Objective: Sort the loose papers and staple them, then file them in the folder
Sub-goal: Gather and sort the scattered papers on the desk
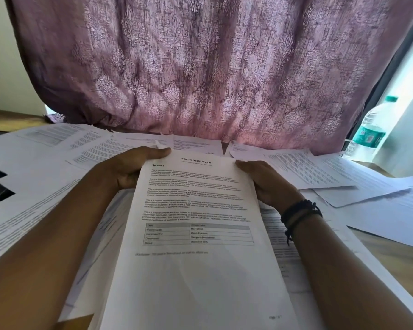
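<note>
Observed: my left hand (129, 170) grips the report sheaf (193, 234) at its 11 o'clock corner, thumb laid across the top edge and fingers behind the paper. My right hand (265, 184) grips the same sheaf at its 1 o'clock corner, fingers curled on the right edge. The sheaf is raised off the table (391, 256) and fills the view from centre to 6 o'clock. Its top page is headed "Sample Health Report"; it appears to be several sheets, though the lower edge is blurred. Dark wrist bands (298, 213) sit on my right wrist. Loose papers (34, 163) lie scattered on the table from 9 o'clock round to 3 o'clock. A water bottle (370, 132) stands upright at 3 o'clock. A mauve curtain (200, 67) hangs at 12 o'clock.
</note>
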A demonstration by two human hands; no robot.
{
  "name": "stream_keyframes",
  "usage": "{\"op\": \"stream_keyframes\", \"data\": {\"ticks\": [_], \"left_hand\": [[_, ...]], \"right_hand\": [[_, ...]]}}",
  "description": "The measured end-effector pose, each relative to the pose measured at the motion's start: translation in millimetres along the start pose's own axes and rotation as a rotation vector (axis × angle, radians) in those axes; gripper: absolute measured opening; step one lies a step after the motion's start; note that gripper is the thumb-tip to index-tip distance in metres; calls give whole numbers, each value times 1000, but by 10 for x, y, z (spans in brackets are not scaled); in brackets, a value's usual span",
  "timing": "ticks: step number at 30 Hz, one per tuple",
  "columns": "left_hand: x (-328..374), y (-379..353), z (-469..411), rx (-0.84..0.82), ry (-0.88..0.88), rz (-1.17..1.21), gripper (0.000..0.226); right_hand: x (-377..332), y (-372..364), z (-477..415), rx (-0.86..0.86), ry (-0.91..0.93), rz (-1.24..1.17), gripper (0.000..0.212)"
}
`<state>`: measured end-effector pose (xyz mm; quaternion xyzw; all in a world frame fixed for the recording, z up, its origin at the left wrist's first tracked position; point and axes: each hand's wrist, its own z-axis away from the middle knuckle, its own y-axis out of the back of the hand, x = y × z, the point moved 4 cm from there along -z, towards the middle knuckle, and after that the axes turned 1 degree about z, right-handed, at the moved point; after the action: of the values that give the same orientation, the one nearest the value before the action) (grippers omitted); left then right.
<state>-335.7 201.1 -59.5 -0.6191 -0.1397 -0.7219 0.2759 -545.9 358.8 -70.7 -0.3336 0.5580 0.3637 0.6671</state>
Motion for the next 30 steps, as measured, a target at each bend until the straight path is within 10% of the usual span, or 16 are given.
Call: {"op": "stream_keyframes", "data": {"ticks": [12,18,25,30], "left_hand": [[146,443,-10,339,-404,609,28],[183,256,-24,346,-545,646,31],[391,237,213,-68,-455,544,47],[327,259,83,275,-500,8,28]], "right_hand": [[-107,163,169,-284,151,-683,84],[-216,-27,86,-191,218,-180,44],[-235,350,13,-39,268,-62,62],[-392,378,126,239,468,152,59]]}}
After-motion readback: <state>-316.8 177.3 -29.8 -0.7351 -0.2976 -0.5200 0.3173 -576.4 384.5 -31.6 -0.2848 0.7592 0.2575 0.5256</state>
